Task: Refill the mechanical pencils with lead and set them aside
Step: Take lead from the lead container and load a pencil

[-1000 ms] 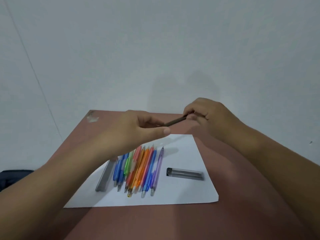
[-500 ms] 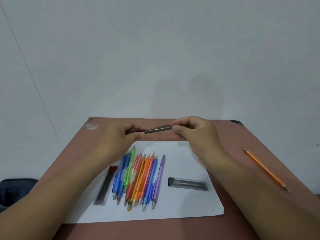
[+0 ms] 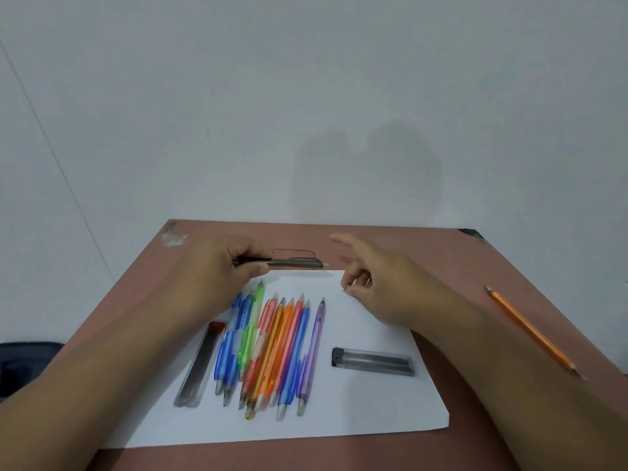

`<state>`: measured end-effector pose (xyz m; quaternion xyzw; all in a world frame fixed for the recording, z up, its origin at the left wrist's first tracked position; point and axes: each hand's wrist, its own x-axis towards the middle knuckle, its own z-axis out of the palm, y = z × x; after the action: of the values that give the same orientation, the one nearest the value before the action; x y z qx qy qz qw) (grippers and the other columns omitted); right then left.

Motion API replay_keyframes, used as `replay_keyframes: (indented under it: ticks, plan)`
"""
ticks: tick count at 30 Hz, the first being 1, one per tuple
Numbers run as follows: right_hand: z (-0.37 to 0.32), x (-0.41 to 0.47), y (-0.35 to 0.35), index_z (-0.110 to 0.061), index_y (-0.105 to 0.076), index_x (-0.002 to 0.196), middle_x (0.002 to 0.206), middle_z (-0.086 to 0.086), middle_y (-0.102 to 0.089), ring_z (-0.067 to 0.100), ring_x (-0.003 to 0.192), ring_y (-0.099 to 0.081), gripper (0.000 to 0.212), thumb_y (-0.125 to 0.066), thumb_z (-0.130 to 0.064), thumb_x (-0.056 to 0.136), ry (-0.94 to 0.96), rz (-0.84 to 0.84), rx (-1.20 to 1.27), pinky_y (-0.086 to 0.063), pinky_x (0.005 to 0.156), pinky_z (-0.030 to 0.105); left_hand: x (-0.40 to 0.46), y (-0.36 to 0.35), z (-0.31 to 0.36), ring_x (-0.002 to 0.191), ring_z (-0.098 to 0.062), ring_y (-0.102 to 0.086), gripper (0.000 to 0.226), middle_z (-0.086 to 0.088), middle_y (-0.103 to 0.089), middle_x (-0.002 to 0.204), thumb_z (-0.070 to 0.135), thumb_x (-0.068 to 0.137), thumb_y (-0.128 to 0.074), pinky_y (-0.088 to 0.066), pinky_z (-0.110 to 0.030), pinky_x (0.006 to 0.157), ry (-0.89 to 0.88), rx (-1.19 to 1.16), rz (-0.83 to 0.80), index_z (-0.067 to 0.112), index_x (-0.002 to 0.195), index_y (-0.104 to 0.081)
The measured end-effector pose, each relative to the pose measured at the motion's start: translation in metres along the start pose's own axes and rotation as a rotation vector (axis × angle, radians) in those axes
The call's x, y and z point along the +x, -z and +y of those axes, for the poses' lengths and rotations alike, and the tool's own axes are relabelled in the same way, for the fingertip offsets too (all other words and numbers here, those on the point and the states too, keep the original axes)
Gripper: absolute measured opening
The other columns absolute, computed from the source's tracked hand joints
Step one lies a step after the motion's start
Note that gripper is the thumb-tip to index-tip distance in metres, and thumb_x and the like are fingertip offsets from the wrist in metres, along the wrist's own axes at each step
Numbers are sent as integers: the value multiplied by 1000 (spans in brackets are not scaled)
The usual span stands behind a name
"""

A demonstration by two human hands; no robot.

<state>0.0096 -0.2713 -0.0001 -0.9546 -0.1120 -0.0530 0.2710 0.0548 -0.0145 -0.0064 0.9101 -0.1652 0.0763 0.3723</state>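
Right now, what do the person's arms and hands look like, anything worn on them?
Both forearms are bare all the way to the bottom of the picture, with no sleeves in view. The left hand and the right hand are ungloved. No watch, bracelet or ring shows on either.

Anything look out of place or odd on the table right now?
A wooden orange pencil lies alone on the bare table, off the white paper that holds the mechanical pencils and lead cases. The table's far left corner shows a scuffed, pale patch. Nothing spilled.
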Motion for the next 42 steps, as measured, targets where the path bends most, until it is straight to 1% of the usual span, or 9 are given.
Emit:
replay_keyframes:
  ticks: [6,13,16,26,29,31,34,37,42]
  plan:
    - [3,1,-2,-43,-36,150,90,-18,-71,-5,77,-58,73,-67,-13,90,-37,15,105,-42,73,5,2,-1,-3,82,9,-60,16,28,-67,81,34,91,-69,-42,-15,64,3,6,-19,46,82,-64]
    - [5,0,-3,-46,-41,145,91,-19,-73,-1,72,-58,73,-68,-12,86,-70,38,209,-42,72,9,4,-4,-6,86,6,-61,11,26,-68,86,35,91,-69,-43,-17,65,4,4,-41,45,86,-67]
    - [4,-1,-4,-46,-41,145,91,-21,-73,-1,72,-58,73,-69,-12,86,-71,35,217,-43,72,10,3,-3,-5,83,9,-60,11,27,-67,86,37,91,-68,-40,-13,63,3,19,-49,46,86,-65]
    - [4,-1,-6,-46,-41,145,93,-21,-73,2,78,-62,74,-74,-14,86,-68,40,212,-47,74,12,3,-2,-4,85,9,-60,8,26,-68,87,36,90,-68,-40,-14,63,-3,21,-53,44,92,-68]
    - [5,-2,-6,-43,-54,135,93,-19,-72,4,81,-63,59,-76,-20,86,-77,80,222,-48,72,9,2,-2,-3,85,8,-61,10,25,-68,87,36,90,-68,-40,-14,64,-9,15,-54,46,89,-66]
    - [4,-2,-7,-38,-66,120,92,-18,-72,2,83,-63,37,-76,-24,88,-75,121,230,-49,72,9,2,-2,-2,86,5,-61,9,25,-68,88,36,90,-67,-41,-15,64,-4,17,-55,45,89,-66]
    - [2,-3,-9,-33,-75,97,86,-14,-74,-2,79,-65,11,-75,-25,90,-54,160,255,-52,71,13,2,-3,-3,84,7,-63,5,23,-70,86,36,90,-68,-43,-15,64,-4,-3,-58,42,90,-69]
    - [-1,-2,-10,-29,-75,89,80,-11,-73,-2,75,-64,7,-72,-24,92,-40,180,229,-50,67,12,2,-4,-4,84,15,-61,4,21,-71,85,36,91,-67,-44,-15,62,0,-32,-68,39,91,-70]
    - [2,-2,-4,-30,-76,85,80,-12,-73,4,72,-63,8,-73,-27,91,-77,222,185,-50,64,17,0,-3,-3,82,13,-61,7,22,-70,87,34,91,-68,-42,-12,62,16,-49,-47,41,92,-69]
